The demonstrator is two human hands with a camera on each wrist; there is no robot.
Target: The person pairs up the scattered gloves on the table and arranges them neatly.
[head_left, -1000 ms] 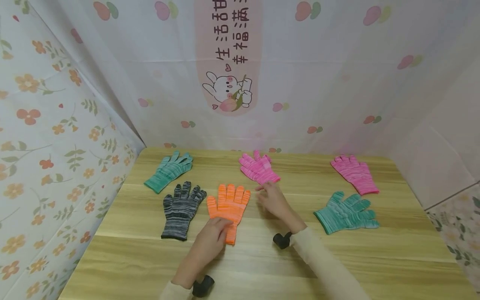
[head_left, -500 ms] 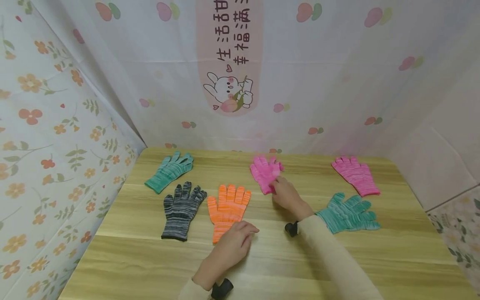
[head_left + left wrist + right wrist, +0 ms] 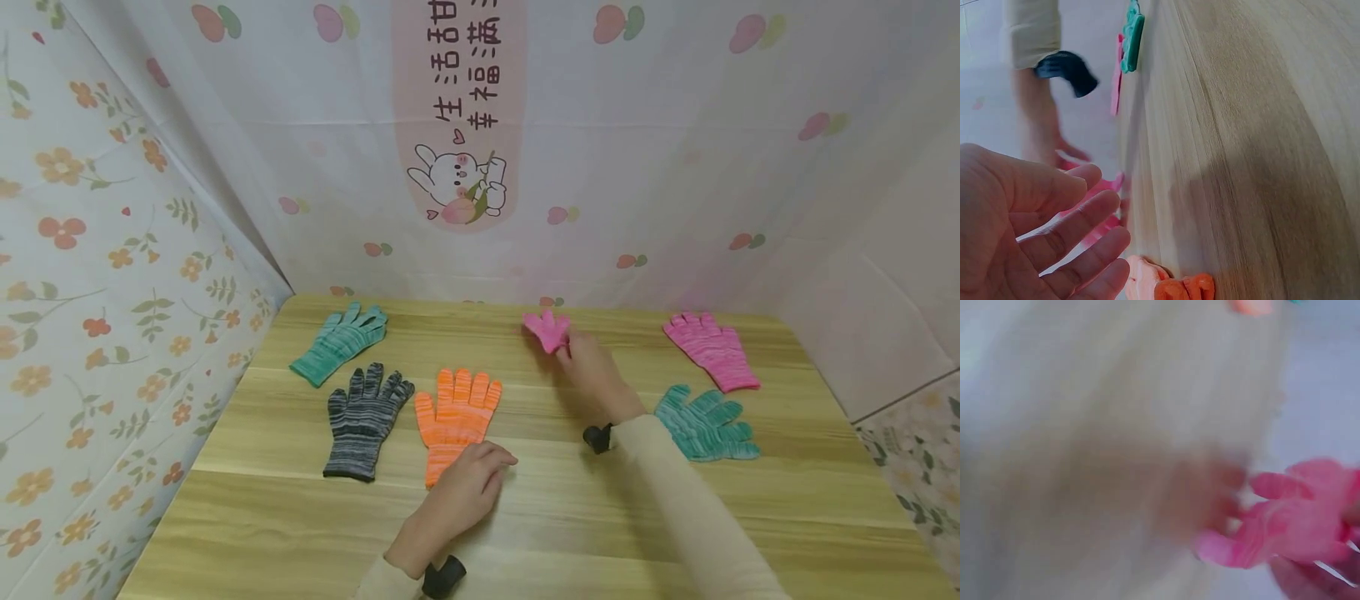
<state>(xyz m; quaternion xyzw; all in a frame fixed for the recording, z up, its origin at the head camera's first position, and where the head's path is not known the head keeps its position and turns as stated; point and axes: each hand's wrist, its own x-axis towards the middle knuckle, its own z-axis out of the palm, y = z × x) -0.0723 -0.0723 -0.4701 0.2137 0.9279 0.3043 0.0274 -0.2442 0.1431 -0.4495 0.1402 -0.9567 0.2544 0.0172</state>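
Pink glove [image 3: 548, 331], aloft, in right grip [image 3: 594, 368]

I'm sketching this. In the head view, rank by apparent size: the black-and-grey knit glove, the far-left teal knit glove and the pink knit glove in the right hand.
1. Black-and-grey knit glove
2. Far-left teal knit glove
3. Pink knit glove in the right hand; seemingly bunched or foreshortened

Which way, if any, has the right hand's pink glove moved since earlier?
Yes: in the head view, the pink glove in the right hand has shifted farther right of the printed rabbit.
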